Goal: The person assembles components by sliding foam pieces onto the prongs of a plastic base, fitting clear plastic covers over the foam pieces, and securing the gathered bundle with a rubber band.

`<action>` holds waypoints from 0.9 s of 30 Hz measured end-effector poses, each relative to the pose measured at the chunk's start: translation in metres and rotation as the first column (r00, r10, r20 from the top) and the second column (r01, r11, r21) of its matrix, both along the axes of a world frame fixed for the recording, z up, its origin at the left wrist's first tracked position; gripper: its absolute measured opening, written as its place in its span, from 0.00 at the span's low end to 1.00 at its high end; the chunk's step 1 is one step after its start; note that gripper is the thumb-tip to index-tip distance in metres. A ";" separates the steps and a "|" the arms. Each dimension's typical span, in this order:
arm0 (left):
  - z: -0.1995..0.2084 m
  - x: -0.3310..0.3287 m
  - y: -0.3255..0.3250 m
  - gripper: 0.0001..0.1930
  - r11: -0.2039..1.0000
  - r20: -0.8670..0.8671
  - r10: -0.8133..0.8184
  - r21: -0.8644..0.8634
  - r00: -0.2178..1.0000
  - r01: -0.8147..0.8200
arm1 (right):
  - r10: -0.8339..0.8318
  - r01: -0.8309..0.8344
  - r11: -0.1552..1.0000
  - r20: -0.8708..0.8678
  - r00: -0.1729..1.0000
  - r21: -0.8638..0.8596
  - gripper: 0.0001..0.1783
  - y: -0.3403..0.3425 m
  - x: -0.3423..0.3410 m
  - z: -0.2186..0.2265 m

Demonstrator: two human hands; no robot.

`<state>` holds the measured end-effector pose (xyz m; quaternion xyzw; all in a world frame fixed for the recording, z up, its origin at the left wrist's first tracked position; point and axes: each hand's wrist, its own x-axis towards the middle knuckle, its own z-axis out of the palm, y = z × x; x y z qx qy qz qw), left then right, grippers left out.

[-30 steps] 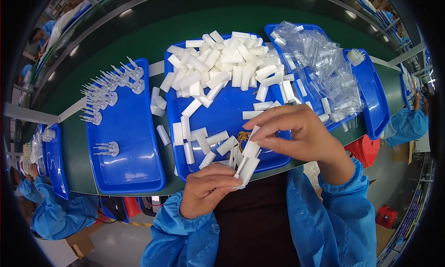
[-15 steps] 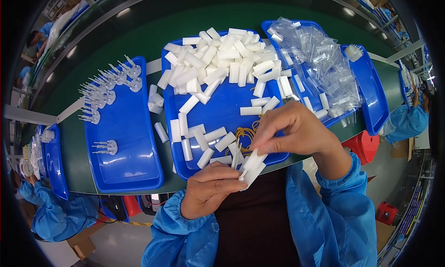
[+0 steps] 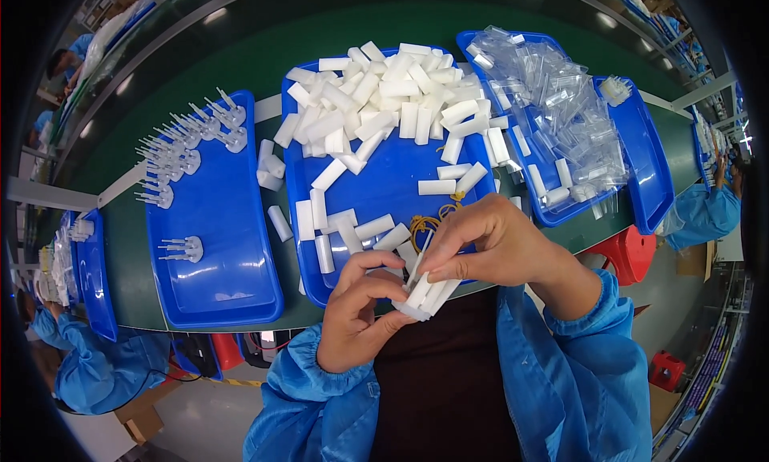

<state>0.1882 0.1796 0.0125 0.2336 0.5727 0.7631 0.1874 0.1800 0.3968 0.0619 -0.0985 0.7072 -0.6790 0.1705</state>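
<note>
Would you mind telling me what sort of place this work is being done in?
Most likely a factory assembly line. Blue trays on a long green bench hold heaps of identical white pieces, and workers in matching blue coats sit alongside, while both hands bundle a few pieces.

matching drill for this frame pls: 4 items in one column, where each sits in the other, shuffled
1. bundle of white pieces
2. heap of white pieces
3. clear plastic bags
4. white pronged parts

a. left blue tray
b. middle blue tray
c. between the left hand and right hand
d. right blue tray

Pairs: 1-c, 2-b, 3-d, 4-a
</note>
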 end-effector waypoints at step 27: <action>-0.002 -0.011 0.001 0.11 0.999 -0.214 -0.031 -0.028 0.976 0.025 | 0.130 0.213 0.841 -0.568 0.812 0.497 0.13 0.017 -0.019 0.006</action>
